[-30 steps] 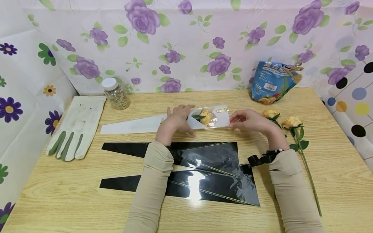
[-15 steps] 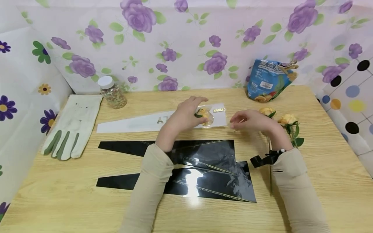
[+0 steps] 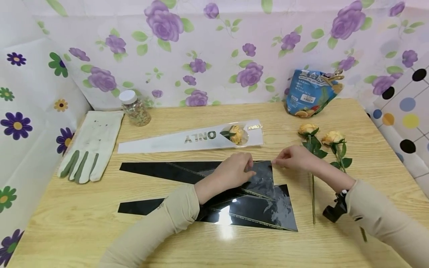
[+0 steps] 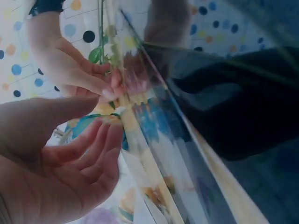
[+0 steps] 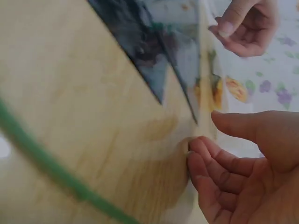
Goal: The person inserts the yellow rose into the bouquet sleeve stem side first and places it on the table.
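Observation:
Two black flower sleeves with clear film lie overlapping on the table, an upper one (image 3: 259, 182) and a lower one (image 3: 249, 213). My left hand (image 3: 232, 171) is over the wide part of the upper sleeve, its thumb and bent fingers apart with nothing between them in the left wrist view. At that sleeve's top right corner are the fingertips of my right hand (image 3: 296, 158); the right wrist view shows its thumb (image 5: 233, 125) apart from the curved fingers. Behind them lies a white "ONLY" sleeve (image 3: 161, 143) with a yellow rose (image 3: 236, 134) inside.
Two loose yellow roses, one nearer (image 3: 307, 129) and one farther right (image 3: 333, 137), lie beside my right arm. A blue pouch (image 3: 308, 95) with a gold clip stands at the back right. At the left are a lidded jar (image 3: 136, 111) and a work glove (image 3: 92, 145).
Both hands have left the white sleeve and come nearer, to the upper black sleeve. The white sleeve with its rose now lies untouched.

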{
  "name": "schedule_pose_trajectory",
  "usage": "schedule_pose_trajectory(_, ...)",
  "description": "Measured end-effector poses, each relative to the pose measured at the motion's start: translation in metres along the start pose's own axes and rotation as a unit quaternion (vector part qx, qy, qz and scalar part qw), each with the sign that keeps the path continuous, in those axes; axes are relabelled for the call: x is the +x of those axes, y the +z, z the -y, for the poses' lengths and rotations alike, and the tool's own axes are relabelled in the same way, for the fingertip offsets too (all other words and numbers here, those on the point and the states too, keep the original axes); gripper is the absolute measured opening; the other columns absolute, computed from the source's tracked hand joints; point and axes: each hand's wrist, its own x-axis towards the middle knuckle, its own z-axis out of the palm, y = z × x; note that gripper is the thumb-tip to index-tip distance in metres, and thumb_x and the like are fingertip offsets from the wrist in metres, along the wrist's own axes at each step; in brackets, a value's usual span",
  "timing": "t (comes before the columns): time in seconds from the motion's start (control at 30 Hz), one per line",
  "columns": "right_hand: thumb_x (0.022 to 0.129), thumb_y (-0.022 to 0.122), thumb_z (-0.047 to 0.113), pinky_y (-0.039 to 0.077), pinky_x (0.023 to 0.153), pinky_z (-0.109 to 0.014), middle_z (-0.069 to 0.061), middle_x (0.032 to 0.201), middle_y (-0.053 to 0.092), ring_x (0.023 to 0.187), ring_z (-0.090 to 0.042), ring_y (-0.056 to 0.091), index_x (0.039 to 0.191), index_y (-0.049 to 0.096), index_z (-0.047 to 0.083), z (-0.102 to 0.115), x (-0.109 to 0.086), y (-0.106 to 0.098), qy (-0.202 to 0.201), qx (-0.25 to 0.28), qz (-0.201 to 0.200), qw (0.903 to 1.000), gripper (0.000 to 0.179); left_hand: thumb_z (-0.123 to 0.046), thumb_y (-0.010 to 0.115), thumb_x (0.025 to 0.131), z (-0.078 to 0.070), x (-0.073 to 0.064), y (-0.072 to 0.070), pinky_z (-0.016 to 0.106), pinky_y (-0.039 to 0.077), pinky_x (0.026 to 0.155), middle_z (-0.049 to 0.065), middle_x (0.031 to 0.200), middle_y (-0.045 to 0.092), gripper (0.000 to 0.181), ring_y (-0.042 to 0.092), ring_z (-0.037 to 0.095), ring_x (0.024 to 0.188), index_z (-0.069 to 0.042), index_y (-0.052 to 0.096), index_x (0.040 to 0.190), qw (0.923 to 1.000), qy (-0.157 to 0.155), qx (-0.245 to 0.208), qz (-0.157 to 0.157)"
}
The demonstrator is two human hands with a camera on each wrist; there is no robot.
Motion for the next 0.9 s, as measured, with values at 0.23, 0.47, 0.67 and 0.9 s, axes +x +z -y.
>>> schedule_pose_trajectory(0.23,0.090,0.063,0.029,0.036,0.055,-0.028,-0.003,0.084,0.068,0.062,-0.013,0.046,0.100,0.073,0.007,0.007,-0.006,0.004,0.024,0.026,0.018,0.9992,0.026,-0.011,0.063,0.088,0.012,0.000,0.009,0.023,0.041,0.061,-0.002,0.066,0.049,0.010,0.047,0.012,0.060,-0.008,0.055,0.083,0.9974,0.010,0.012,0.070)
schedule_pose_trajectory(0.47,0.085,0.069,0.030,0.043,0.073,-0.030,-0.010,0.106,0.067,0.093,-0.019,0.057,0.107,0.071,0.007,0.021,-0.013,0.013,0.046,0.056,0.040,0.9965,0.032,-0.012,0.058,0.090,0.011,0.002,0.013,0.024,0.038,0.064,0.000,0.073,0.045,0.015,0.045,0.015,0.068,-0.008,0.051,0.079,0.9955,0.029,0.045,0.078)
schedule_pose_trajectory(0.67,0.083,0.071,0.029,0.047,0.087,-0.036,-0.005,0.102,0.069,0.099,-0.017,0.061,0.116,0.065,0.004,0.033,-0.014,0.018,0.030,0.123,0.119,0.9849,0.042,-0.013,0.059,0.090,0.007,0.001,0.012,0.024,0.037,0.065,0.002,0.078,0.046,0.014,0.044,0.015,0.074,-0.008,0.050,0.080,0.9938,0.011,0.058,0.094)
schedule_pose_trajectory(0.9,0.088,0.066,0.029,0.049,0.088,-0.037,-0.012,0.117,0.062,0.102,-0.020,0.061,0.135,0.043,-0.001,0.029,-0.021,0.022,0.008,0.237,0.136,0.9619,0.060,-0.020,0.058,0.091,0.007,0.001,0.011,0.025,0.039,0.069,0.003,0.085,0.049,0.015,0.047,0.015,0.079,-0.008,0.052,0.084,0.9932,-0.007,0.059,0.100)
